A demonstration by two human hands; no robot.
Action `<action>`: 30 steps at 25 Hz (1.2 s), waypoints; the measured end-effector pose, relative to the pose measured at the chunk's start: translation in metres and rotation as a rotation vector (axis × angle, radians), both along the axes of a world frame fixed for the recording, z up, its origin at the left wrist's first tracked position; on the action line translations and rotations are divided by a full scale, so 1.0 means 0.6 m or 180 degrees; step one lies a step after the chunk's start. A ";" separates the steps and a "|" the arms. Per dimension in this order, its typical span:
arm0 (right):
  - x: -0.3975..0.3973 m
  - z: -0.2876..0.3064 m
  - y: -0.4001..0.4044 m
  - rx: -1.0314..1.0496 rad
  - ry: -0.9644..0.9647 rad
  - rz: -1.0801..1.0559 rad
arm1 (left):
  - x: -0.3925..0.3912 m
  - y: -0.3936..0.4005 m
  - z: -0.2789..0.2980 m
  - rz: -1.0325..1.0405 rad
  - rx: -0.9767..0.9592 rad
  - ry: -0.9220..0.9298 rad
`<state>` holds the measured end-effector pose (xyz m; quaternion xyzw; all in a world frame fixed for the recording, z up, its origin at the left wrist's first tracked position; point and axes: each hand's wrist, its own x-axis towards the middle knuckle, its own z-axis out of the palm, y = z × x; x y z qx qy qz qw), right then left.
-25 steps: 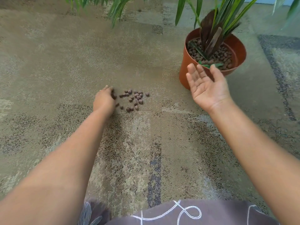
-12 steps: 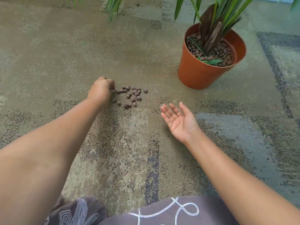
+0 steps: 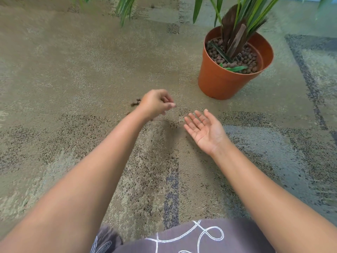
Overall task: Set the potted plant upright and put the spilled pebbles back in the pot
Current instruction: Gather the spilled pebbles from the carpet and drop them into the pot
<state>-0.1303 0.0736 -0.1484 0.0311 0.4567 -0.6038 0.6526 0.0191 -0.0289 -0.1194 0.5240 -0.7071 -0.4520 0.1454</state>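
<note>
1. The carpet point(image 3: 76, 73), a beige-and-grey patterned floor covering, fills the whole view and carries everything here; leaf tips hang in along the top edge.
2. The pot point(image 3: 220, 83), terracotta-coloured, stands upright at about 1 o'clock from the hands, its plant point(image 3: 235, 31) rising straight out of a bed of brown pebbles.
3. The right hand point(image 3: 206, 130) lies palm-up with fingers spread and relaxed, an empty cup, between the pot and the person's body. It is the nearer hand to the pot.
4. The left hand point(image 3: 156, 104) hovers just above the carpet at roughly 10 o'clock from the right palm, fingers curled in a closed grip; it looks to be pinching gathered pebbles, though motion blur hides them.
5. The spilled pebbles point(image 3: 135, 102), what shows of them, peek out at the left hand's 9 o'clock edge; the rest sit hidden beneath it.
6. Judgement: the coming move likely runs from the left grip toward 4 o'clock, into the waiting palm, then up to the pot.
</note>
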 end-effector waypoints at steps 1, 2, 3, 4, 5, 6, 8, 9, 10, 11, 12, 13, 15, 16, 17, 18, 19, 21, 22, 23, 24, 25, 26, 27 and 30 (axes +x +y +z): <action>0.005 -0.004 0.004 0.0023 -0.0022 0.0015 | -0.013 0.011 0.004 -0.0347 0.0111 -0.0046; 0.010 -0.007 0.008 0.0024 -0.0073 0.0021 | -0.026 0.021 0.005 -0.0614 0.0229 -0.0049; 0.016 -0.009 0.011 -0.0007 -0.0145 0.0022 | -0.038 0.031 0.006 -0.0806 0.0380 -0.0028; 0.021 -0.009 0.012 -0.0053 -0.0238 0.0001 | -0.048 0.040 0.006 -0.0939 0.0525 -0.0010; 0.024 -0.007 0.012 -0.0080 -0.0337 -0.0055 | -0.056 0.047 0.006 -0.0996 0.0610 0.0002; 0.027 -0.004 0.009 -0.0060 -0.0407 -0.0128 | -0.062 0.049 0.006 -0.0965 0.0635 0.0022; 0.030 0.003 0.002 0.0026 -0.0458 -0.0283 | -0.064 0.043 0.011 -0.0729 0.0523 0.0050; 0.030 0.004 0.000 0.0061 -0.0450 -0.0329 | -0.060 0.034 0.013 -0.0551 0.0361 0.0011; 0.030 0.004 -0.001 0.0103 -0.0412 -0.0341 | -0.053 0.026 0.016 -0.0349 0.0116 -0.0124; 0.029 0.004 0.000 0.0153 -0.0368 -0.0329 | -0.042 0.016 0.017 -0.0117 -0.0171 -0.0366; 0.029 0.002 0.002 0.0198 -0.0334 -0.0317 | -0.026 0.006 0.016 0.0186 -0.0438 -0.0659; 0.028 0.000 0.006 0.0232 -0.0322 -0.0314 | -0.005 -0.004 0.012 0.0566 -0.0630 -0.0964; 0.026 -0.005 0.012 0.0284 -0.0320 -0.0347 | 0.043 -0.023 0.000 0.1202 -0.0673 -0.1557; 0.024 -0.007 0.015 0.0305 -0.0301 -0.0361 | 0.067 -0.032 -0.007 0.1298 -0.0527 -0.1839; 0.023 -0.010 0.016 0.0320 -0.0275 -0.0365 | 0.089 -0.037 -0.015 0.1236 -0.0315 -0.2080; 0.022 -0.012 0.017 0.0325 -0.0255 -0.0363 | 0.105 -0.039 -0.024 0.1106 -0.0071 -0.2233; 0.022 -0.013 0.017 0.0319 -0.0247 -0.0363 | 0.116 -0.037 -0.033 0.1001 0.0126 -0.2237; 0.021 -0.014 0.015 0.0304 -0.0254 -0.0366 | 0.125 -0.031 -0.051 0.1048 0.0155 -0.1975; 0.021 -0.014 0.013 0.0306 -0.0260 -0.0361 | 0.127 -0.028 -0.057 0.1148 0.0024 -0.1848; 0.022 -0.014 0.012 0.0299 -0.0268 -0.0350 | 0.128 -0.026 -0.060 0.1223 -0.0134 -0.1762; 0.022 -0.015 0.012 0.0284 -0.0269 -0.0339 | 0.130 -0.026 -0.063 0.1217 -0.0268 -0.1711; 0.022 -0.015 0.012 0.0268 -0.0259 -0.0322 | 0.131 -0.025 -0.066 0.1142 -0.0353 -0.1666; 0.021 -0.016 0.014 0.0258 -0.0238 -0.0291 | 0.132 -0.024 -0.068 0.1027 -0.0401 -0.1617; 0.021 -0.017 0.017 0.0260 -0.0221 -0.0251 | 0.131 -0.021 -0.070 0.0877 -0.0459 -0.1580; 0.021 -0.021 0.027 0.0325 -0.0199 -0.0191 | 0.131 -0.011 -0.080 0.0650 -0.0781 -0.1424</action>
